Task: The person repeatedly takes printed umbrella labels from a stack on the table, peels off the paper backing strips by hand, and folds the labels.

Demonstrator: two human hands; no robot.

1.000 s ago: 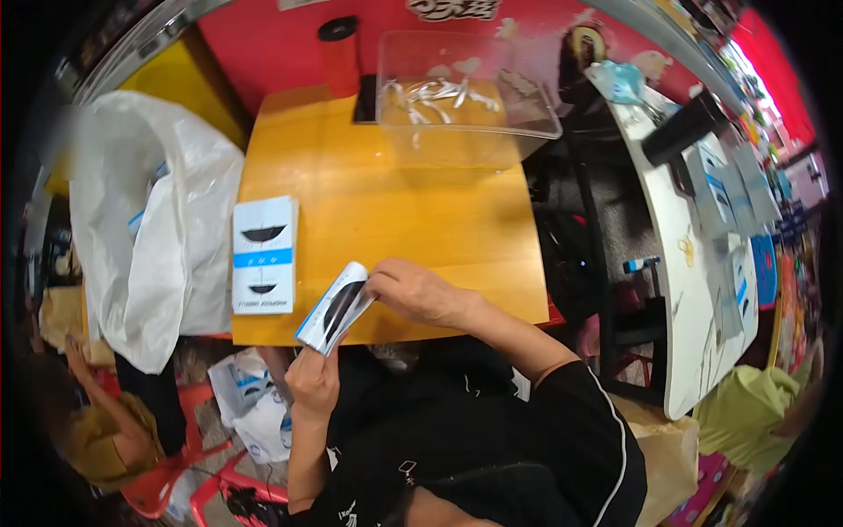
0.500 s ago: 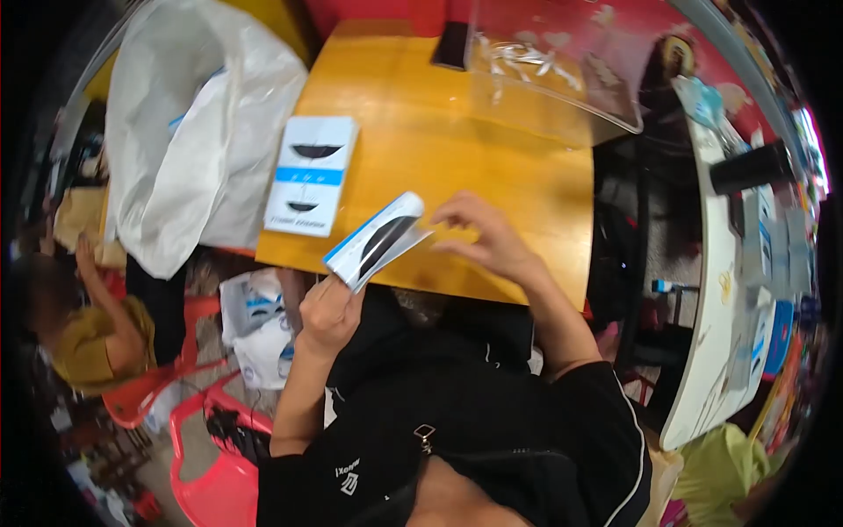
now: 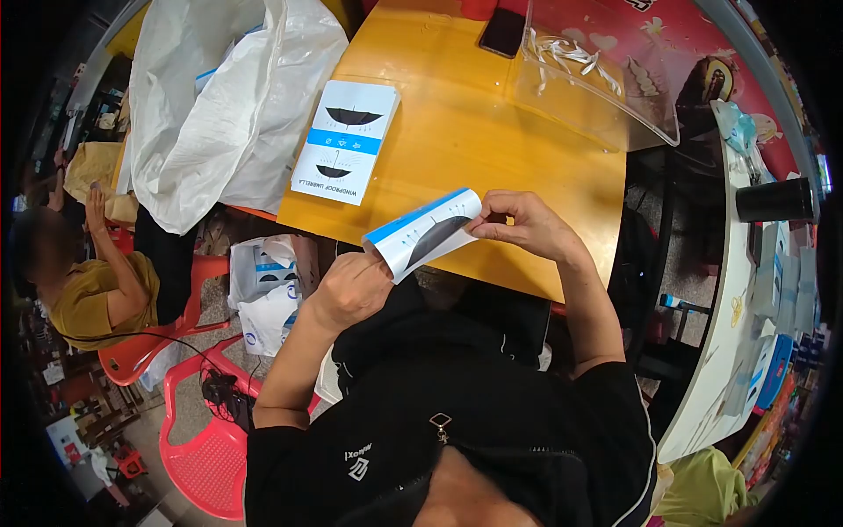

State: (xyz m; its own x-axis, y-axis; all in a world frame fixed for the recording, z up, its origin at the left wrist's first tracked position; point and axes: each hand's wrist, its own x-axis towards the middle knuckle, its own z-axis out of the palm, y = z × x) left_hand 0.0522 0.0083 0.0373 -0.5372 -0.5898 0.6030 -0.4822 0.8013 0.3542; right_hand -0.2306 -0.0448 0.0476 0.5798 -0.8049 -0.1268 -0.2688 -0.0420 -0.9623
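Carefully grips a curled, glossy white-and-blue printed sheet (image 3: 428, 235) by the yellow wooden bench (image 3: 483, 132), with left fingers (image 3: 371, 274) closed on its base and right fingers (image 3: 498, 231) pinching its top; risks creasing from uneven pulling.

Yellow-brown wooden tabletop (image 3: 457, 132). Pile of white cards (image 3: 344, 145) lies flat near left edge; top one shows blue stripe, black umbrellas. Black phone (image 3: 503, 32) lies flat at far end, near big see-through box (image 3: 645, 132) at right. Red thing (image 3: 479, 9) sits near phone, partly out of view.
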